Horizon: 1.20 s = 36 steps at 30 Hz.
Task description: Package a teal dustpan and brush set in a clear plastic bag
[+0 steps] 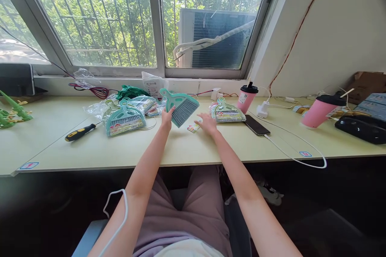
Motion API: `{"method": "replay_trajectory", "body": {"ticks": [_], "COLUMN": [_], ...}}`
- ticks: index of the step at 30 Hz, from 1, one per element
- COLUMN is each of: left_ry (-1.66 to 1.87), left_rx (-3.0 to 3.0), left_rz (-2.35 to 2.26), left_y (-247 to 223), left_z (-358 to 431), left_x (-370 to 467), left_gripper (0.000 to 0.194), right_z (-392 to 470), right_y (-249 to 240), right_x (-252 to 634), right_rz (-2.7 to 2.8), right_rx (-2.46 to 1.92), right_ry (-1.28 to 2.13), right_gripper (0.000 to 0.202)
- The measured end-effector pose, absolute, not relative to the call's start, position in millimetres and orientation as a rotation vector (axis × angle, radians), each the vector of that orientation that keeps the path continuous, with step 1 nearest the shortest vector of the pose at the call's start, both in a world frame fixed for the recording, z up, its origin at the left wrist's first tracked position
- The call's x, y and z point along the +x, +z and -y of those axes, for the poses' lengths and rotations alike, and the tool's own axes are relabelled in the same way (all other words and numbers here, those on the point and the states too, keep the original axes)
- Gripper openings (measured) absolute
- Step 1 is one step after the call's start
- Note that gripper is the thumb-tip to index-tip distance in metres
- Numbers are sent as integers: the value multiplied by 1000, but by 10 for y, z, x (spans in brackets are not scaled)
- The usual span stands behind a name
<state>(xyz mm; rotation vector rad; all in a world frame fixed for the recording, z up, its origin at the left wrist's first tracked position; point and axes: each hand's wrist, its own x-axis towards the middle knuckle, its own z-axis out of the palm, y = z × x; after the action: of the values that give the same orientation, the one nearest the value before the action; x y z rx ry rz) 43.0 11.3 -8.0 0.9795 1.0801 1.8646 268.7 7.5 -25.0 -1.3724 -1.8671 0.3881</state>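
My left hand [167, 119] is closed around the edge of a mint-green mini dustpan with a grey-bristled brush [184, 111] nested in it. The set is raised off the table and tilted, bristles facing me. My right hand [208, 123] hovers low over the table with its fingers apart, close beside a small colourful card [193, 128]; whether a fingertip touches the card I cannot tell. A wrapped dustpan set [226, 112] lies just beyond my right hand. More wrapped dustpan sets [126, 119] are heaped left of my left hand.
A yellow-black screwdriver [80, 132] lies at left. On the right are a phone [257, 125] with a white cable, a pink cup [245, 98], another pink cup [321, 111] and a black case [360, 128]. Clear plastic bags lie at the back.
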Motion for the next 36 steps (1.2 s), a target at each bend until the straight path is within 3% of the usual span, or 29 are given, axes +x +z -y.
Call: {"method": "replay_trajectory", "body": {"ticks": [5,11,15,21,26,36], "left_ry": [1843,1819,1783,1783,1808,1827], "left_rx": [929,894,906,961,988,1006], "left_rz": [-1103,-1100,-1138,-1149,-1137,-1146], "left_y": [-106,-133,-148,-147,-136,-145], "left_z": [-100,-95,-114,-107,-100,-101], "left_x": [448,477,488,515,524,528], "left_gripper": [43,50,47,43,39,39], "right_z": [-18,6,1,-2,2,-184], "right_y": [-253,-185,-207,-248,-297,-329], "right_x": [2678,2707,2688,2698,2677,2782], "right_rz": [2265,2173,2122,2231,2166,1892], "right_rx": [-1545,-1718,-1792,-1618,-1735,-1618], "right_ry": [418,341,335,450,357,603], "right_gripper": [28,33,52,53,50,80]}}
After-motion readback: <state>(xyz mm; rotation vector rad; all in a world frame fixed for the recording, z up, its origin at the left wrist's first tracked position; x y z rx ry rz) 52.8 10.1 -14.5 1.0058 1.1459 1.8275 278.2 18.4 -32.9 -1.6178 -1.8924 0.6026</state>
